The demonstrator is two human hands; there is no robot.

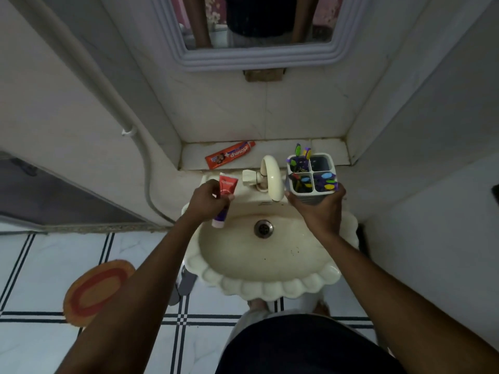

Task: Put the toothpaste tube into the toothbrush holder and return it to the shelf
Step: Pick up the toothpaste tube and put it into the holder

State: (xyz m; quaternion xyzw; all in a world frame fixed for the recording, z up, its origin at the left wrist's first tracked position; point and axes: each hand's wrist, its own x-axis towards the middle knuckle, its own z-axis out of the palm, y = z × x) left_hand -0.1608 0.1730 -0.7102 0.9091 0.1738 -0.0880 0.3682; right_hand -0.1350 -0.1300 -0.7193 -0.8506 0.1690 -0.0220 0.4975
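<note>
My left hand [209,201] grips a red toothpaste tube [226,187] with a purple lower part and a white cap, held over the left side of the sink [270,287]. My right hand [318,209] holds the white four-compartment toothbrush holder [328,158] from below, over the sink's right side. Several purple, green and yellow toothbrushes stand in three of its compartments; the far right compartment looks empty. The tube and the holder are apart, with the tap between them. The tiled shelf [329,149] runs behind the sink.
A second, orange-red toothpaste tube [229,157] lies flat on the shelf's left part. A cream tap [271,176] arches over the basin between my hands. A mirror [256,22] hangs above. Walls close in on both sides. An orange mat [97,290] lies on the floor.
</note>
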